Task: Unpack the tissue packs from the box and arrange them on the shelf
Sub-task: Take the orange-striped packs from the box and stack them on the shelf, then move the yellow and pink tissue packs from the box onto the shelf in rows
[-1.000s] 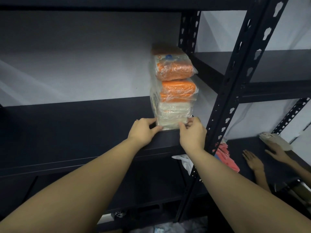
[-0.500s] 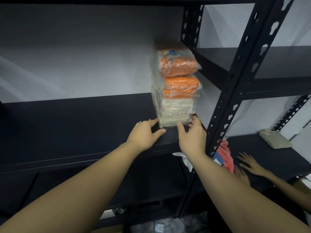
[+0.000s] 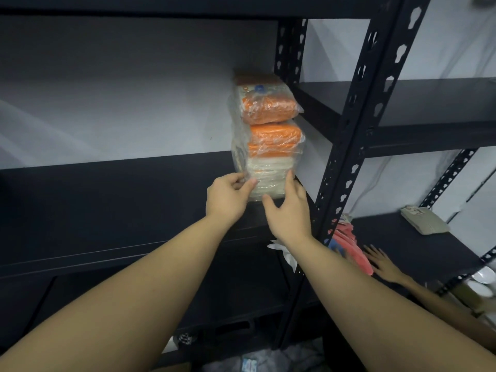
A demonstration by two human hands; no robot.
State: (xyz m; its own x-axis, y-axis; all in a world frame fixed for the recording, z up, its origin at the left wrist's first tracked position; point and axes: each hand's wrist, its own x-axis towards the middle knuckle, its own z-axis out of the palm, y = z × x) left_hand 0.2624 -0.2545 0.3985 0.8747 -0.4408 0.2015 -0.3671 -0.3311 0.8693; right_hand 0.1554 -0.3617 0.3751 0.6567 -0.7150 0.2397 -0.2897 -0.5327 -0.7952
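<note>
A tall plastic-wrapped bundle of tissue packs (image 3: 268, 135), orange at the top and white at the bottom, stands upright on the dark shelf board (image 3: 120, 200), close to the black upright post (image 3: 357, 124). My left hand (image 3: 228, 198) pinches the wrap at the bundle's lower left corner. My right hand (image 3: 288, 208) lies against the bundle's lower right front with fingers straight and thumb spread under it. The box is out of sight.
To the right, another person's hand (image 3: 383, 264) reaches onto the neighbouring lower shelf beside red packets (image 3: 349, 242). A beige pack (image 3: 424, 220) lies further back there. White bowls (image 3: 483, 280) sit at the far right. Clutter lies on the floor below.
My left hand has moved up from the shelf edge and taken hold of the wrap at the bundle's lower left. My right hand's fingers have straightened against the bundle. The other person's hand shifted left.
</note>
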